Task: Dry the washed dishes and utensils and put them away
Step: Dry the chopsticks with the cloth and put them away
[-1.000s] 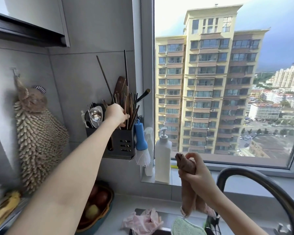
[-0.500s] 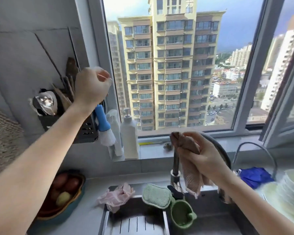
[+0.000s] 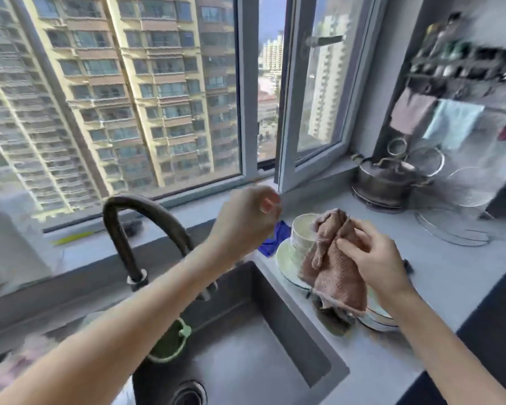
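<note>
Gripping brown cloth (image 3: 338,276): right hand (image 3: 374,258) | left hand (image 3: 246,220): loosely curled, holding nothing visible, above sink (image 3: 275,331)

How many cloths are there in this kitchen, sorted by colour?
Brown cloths: 2, one held in the right hand, the brown cloth, and one hanging on the wall rack
Light blue cloths: 1, hanging on the rack
Dark blue cloths: 1, lying on the counter behind the dishes
Total: 4
</note>
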